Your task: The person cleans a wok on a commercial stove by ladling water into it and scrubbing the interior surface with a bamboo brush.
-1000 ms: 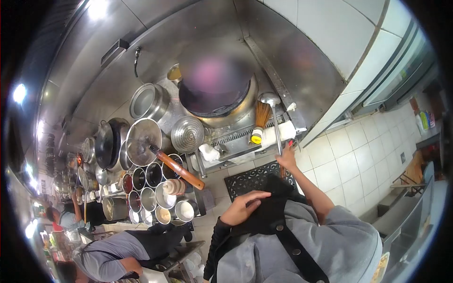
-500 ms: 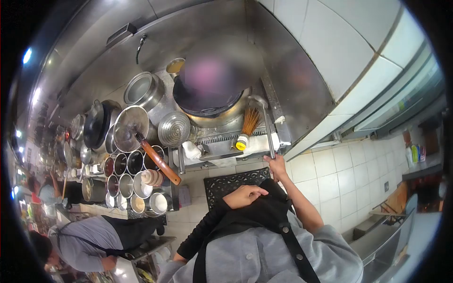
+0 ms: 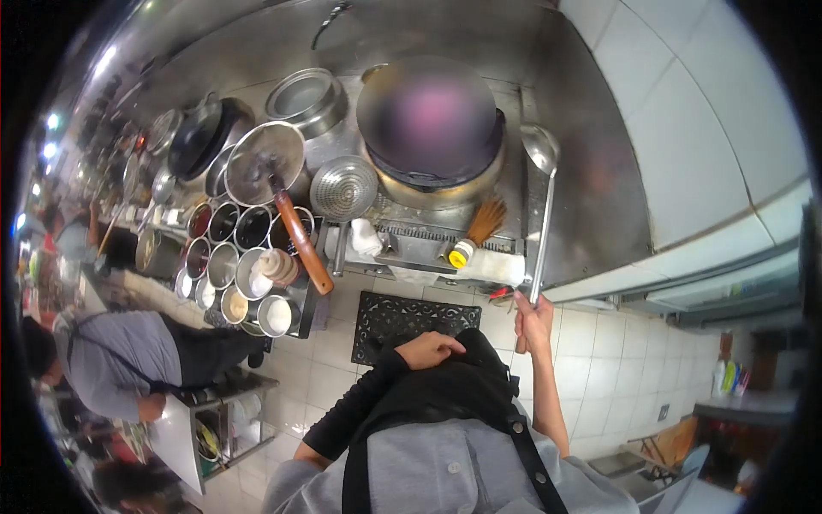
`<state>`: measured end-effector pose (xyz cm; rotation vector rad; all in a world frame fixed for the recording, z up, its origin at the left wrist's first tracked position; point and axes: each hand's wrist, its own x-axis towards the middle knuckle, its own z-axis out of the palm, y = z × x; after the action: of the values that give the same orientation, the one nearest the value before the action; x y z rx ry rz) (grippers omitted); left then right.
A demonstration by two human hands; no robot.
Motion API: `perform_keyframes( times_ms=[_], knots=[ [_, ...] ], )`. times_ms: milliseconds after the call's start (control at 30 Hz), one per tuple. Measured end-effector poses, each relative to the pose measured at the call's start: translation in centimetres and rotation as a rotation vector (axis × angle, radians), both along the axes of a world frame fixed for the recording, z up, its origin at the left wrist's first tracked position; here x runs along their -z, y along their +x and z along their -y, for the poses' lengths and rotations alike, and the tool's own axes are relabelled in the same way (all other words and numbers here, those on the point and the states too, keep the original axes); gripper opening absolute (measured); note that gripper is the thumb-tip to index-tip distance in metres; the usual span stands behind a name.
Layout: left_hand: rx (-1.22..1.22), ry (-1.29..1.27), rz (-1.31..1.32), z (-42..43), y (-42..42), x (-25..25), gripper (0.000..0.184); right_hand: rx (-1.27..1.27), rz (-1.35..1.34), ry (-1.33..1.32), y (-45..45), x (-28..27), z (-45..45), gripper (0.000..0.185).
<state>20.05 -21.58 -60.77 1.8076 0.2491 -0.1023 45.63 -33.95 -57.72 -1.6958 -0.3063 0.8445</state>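
My right hand [image 3: 533,322] is closed round the lower handle of a long metal ladle [image 3: 544,223], whose bowl points up beside the wok. The handle's wooden end shows below the fist. At my waist, my left hand [image 3: 428,349] rests against the black apron [image 3: 428,394], fingers loosely extended, with nothing seen in it. A large dark wok [image 3: 437,176] sits on the stove, its inside mostly hidden by a blurred pink and grey patch. Left of the ladle, a bristle brush [image 3: 481,227] with a yellow end lies by a folded white cloth [image 3: 497,266].
A perforated strainer [image 3: 344,188], a wooden-handled pan [image 3: 265,163] and a lidded pot [image 3: 304,98] stand to the left. Several seasoning containers [image 3: 223,265] hold powders and sauces. A co-worker [image 3: 128,351] bends at lower left. A black mat [image 3: 411,317] lies on the floor.
The view has shifted, and the co-worker appears further left. The ladle, still in my right hand, has swung clear of the brush and stands more upright. My left hand stays at my waist.
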Motion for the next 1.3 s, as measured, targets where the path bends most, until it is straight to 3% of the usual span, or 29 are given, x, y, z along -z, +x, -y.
perform_keyframes(
  times_ms=[200, 333, 367, 467, 500, 633, 767, 900, 1133, 1267, 1300],
  knots=[
    [0.062, -0.068, -0.019, 0.1, -0.6, -2.1, 0.027, 0.001, -0.025, 0.012, -0.7, -4.0, -2.0, 0.024],
    [0.109, -0.297, 0.044, 0.4, -1.3, -5.6, 0.032, -0.028, 0.121, 0.270, -1.5, -5.5, -3.9, 0.018],
    [0.166, -0.312, 0.019, 0.3, -1.5, -6.4, 0.039, -0.002, 0.056, 0.328, -2.6, -6.3, -4.5, 0.022],
    [0.167, -0.206, 0.025, 0.3, -2.7, -6.9, 0.039, -0.047, 0.054, 0.044, -4.5, -6.7, -4.1, 0.017],
    [0.163, -0.234, -0.050, 0.0, -3.0, -7.2, 0.040, -0.048, -0.034, 0.090, -4.7, -5.8, -3.9, 0.016],
    [-0.031, -0.321, -0.125, -2.1, -5.8, -8.5, 0.039, -0.084, -0.162, 0.105, -7.0, -3.9, -4.4, 0.012],
    [-0.239, -0.332, -0.119, -4.8, -10.1, -5.2, 0.036, 0.019, -0.299, 0.178, -9.3, -3.2, -7.7, 0.010],
    [-0.261, -0.291, -0.102, -7.0, -13.2, -5.1, 0.035, 0.128, -0.144, 0.188, -10.8, -0.6, -9.4, 0.010],
    [-0.114, -0.264, 0.023, -9.0, -14.2, -6.4, 0.032, 0.230, 0.263, -0.179, -13.0, 5.8, -7.3, 0.006],
    [0.022, -0.311, 0.077, -9.8, -15.3, -6.0, 0.032, 0.207, 0.560, -0.366, -12.9, 15.1, -6.2, 0.008],
    [0.065, -0.316, 0.072, -10.0, -15.5, -5.7, 0.033, 0.181, 0.742, -0.431, -12.3, 18.0, -6.3, 0.011]
  ],
)
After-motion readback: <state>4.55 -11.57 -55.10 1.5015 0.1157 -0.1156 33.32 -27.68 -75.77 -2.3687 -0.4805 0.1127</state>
